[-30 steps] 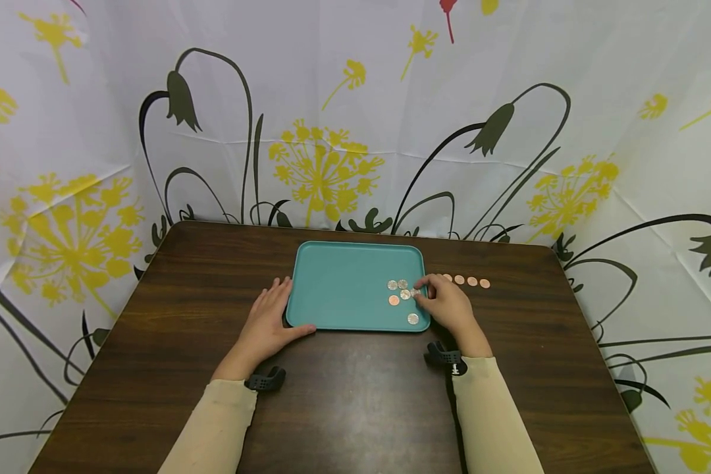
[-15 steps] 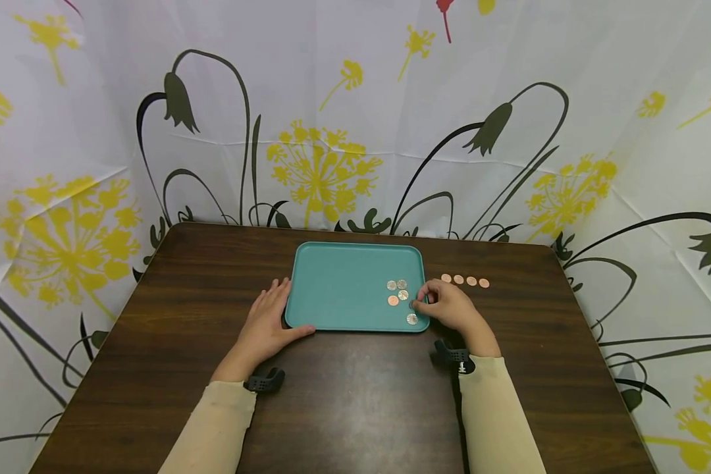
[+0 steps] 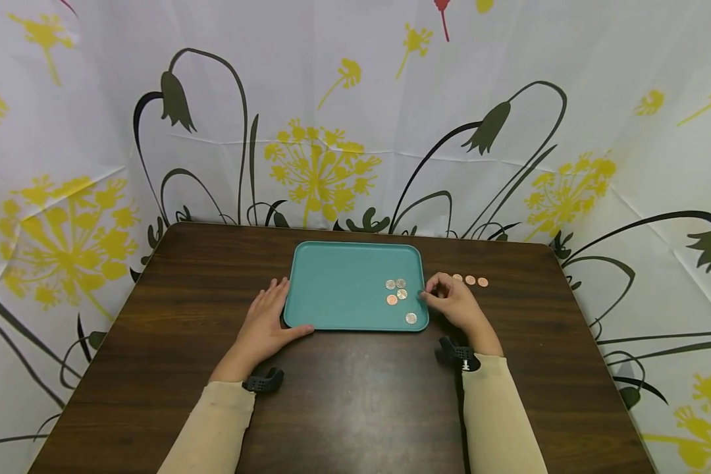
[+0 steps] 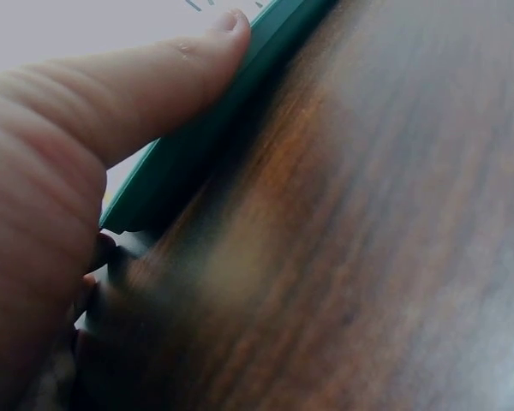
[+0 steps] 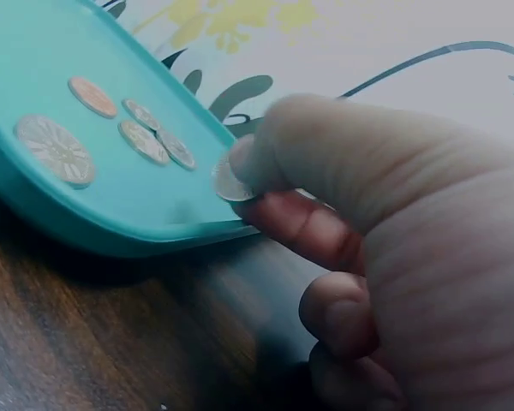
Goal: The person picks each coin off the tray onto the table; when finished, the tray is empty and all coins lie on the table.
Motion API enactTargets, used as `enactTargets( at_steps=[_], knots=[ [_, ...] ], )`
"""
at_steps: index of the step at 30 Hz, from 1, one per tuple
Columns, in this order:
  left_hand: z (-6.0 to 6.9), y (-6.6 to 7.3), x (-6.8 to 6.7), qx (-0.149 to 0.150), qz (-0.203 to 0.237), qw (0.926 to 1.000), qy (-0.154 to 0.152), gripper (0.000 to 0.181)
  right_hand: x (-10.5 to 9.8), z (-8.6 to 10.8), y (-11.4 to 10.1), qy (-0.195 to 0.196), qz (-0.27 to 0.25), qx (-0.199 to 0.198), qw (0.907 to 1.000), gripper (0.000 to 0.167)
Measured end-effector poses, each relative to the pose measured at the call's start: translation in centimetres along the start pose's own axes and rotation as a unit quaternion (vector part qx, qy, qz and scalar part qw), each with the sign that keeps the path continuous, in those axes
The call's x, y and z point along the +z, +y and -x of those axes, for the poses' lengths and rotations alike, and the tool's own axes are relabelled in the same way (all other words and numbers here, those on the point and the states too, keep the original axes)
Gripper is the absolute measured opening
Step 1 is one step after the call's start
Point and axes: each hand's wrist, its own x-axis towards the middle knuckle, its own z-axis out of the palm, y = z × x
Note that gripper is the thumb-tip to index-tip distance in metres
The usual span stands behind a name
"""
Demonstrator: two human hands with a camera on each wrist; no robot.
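Note:
A teal tray [image 3: 338, 283] lies on the table, with several coins at its right end. My left hand [image 3: 263, 322] rests at the tray's left edge, fingers extended along the side and thumb over the near rim. In the left wrist view, that thumb [image 4: 180, 77] lies on the rim. My right hand [image 3: 459, 306] is at the right rim, pinching a silver coin [image 5: 231, 181] between thumb and forefinger. Inside the tray are a copper coin [image 3: 392, 300], a silver coin [image 3: 411, 318] near the front corner, and a small cluster of silver coins [image 3: 401, 294].
Copper coins [image 3: 471, 280] form a row on the dark wooden table [image 3: 355, 395] right of the tray, partly covered by my right hand. A flower-patterned curtain [image 3: 332, 85] hangs behind the table.
My right hand has shifted toward me and then to the right, carrying the pinched silver coin away from the others to the right rim. My left hand has kept its place.

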Motion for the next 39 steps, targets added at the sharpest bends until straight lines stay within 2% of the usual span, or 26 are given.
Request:
enactTargets(
  at_steps=[4,9,12,15,21,26,33,39],
  knots=[
    [0.0,0.0,0.0,0.0,0.003,1.0,-0.001,0.123,0.1,-0.1,0.2,0.012,-0.005,-0.003,0.9999,0.014],
    [0.1,0.1,-0.1,-0.001,0.004,1.0,-0.001,0.123,-0.3,0.2,0.5,0.064,0.047,-0.008,0.9968,0.009],
    [0.1,0.0,-0.1,-0.003,0.006,1.0,-0.002,0.124,-1.0,0.5,0.8,0.101,0.08,0.005,0.9917,0.008],
    [0.1,0.0,-0.1,-0.003,0.004,1.0,-0.001,0.123,-1.8,0.8,1.1,0.122,0.108,0.031,0.9862,0.012],
    [0.2,0.0,-0.1,-0.002,0.0,1.0,0.001,0.123,-3.3,1.1,1.5,0.107,0.132,0.082,0.9821,0.017],
    [0.1,0.1,0.0,0.0,0.001,1.0,0.002,0.124,-3.1,0.9,1.2,0.11,0.148,0.108,0.9769,0.02],
    [0.0,0.0,0.0,0.0,-0.003,1.0,0.003,0.124,-2.7,0.8,0.7,0.13,0.158,0.123,0.9711,0.018],
    [-0.1,0.0,0.0,0.003,-0.007,1.0,0.002,0.123,-2.7,0.8,1.2,0.133,0.147,0.118,0.9731,0.019]
  ],
)
